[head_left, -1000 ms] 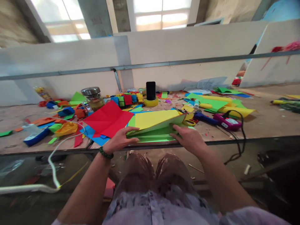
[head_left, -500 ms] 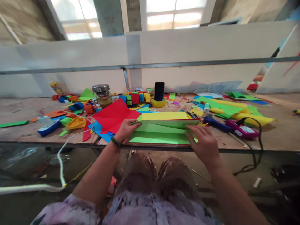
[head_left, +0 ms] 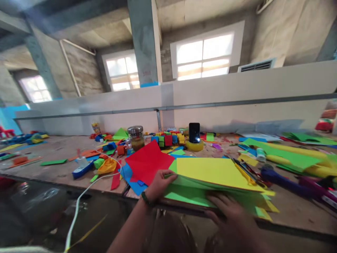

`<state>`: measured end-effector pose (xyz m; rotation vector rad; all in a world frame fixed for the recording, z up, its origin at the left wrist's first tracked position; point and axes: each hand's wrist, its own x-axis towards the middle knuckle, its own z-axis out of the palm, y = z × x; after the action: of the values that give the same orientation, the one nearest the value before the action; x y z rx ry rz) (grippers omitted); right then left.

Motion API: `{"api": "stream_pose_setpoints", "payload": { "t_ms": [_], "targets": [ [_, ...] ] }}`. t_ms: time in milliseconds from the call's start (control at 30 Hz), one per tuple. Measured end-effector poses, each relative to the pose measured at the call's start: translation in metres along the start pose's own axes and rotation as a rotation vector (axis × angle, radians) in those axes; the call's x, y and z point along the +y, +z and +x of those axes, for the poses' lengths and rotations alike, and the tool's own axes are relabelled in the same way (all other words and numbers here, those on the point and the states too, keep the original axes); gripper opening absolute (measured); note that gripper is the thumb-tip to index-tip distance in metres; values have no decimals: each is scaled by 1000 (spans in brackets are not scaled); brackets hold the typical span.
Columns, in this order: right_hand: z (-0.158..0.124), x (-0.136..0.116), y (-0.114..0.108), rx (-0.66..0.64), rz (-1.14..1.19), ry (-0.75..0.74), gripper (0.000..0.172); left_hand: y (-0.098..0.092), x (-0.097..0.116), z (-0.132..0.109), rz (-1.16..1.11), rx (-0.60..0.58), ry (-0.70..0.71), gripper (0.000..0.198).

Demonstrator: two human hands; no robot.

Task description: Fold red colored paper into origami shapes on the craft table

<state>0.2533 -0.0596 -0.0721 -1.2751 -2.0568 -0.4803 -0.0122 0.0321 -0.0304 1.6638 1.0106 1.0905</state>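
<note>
My left hand (head_left: 161, 184), with a dark beaded bracelet at the wrist, pinches the left end of a folded green paper sheet (head_left: 188, 193) at the table's front edge. My right hand (head_left: 228, 207) is blurred; its fingers stretch out over the green sheet near the middle and appear to lie on it. Just behind the green paper is a yellow sheet (head_left: 207, 168). A creased red sheet (head_left: 150, 160) lies to the left, over blue paper (head_left: 129, 175).
Behind stand a glass jar (head_left: 136, 138), coloured cubes (head_left: 167, 140) and a phone (head_left: 194, 133) on a yellow tape roll (head_left: 194, 145). Pens and scissors (head_left: 249, 172) and a blue-handled tool (head_left: 279, 181) lie right. A white cable (head_left: 86, 191) hangs over the front edge at left.
The view has tilted up and shifted left. My right hand has left the sheet's right end and moved inward over the green surface. My left hand still pinches the left end.
</note>
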Motion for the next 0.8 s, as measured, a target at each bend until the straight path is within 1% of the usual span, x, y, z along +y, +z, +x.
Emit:
{"api": "stream_pose_setpoints", "payload": {
  "t_ms": [67,133,367,633,800],
  "targets": [
    [-3,-2,7,-14,-20,30,28,0,-1,0,7,-18,3,47],
    [-5,-4,8,-22,-22,44,28,0,-3,-1,2,-44,-4,48],
    [-3,-9,0,-84,-27,80,26,0,-5,-2,-28,-95,-36,50],
    [-1,-14,-3,-74,-7,117,26,0,0,-3,-14,-97,-51,53],
    [-1,-14,-4,-90,-35,96,28,0,3,-4,0,-86,-54,53]
  ]
}}
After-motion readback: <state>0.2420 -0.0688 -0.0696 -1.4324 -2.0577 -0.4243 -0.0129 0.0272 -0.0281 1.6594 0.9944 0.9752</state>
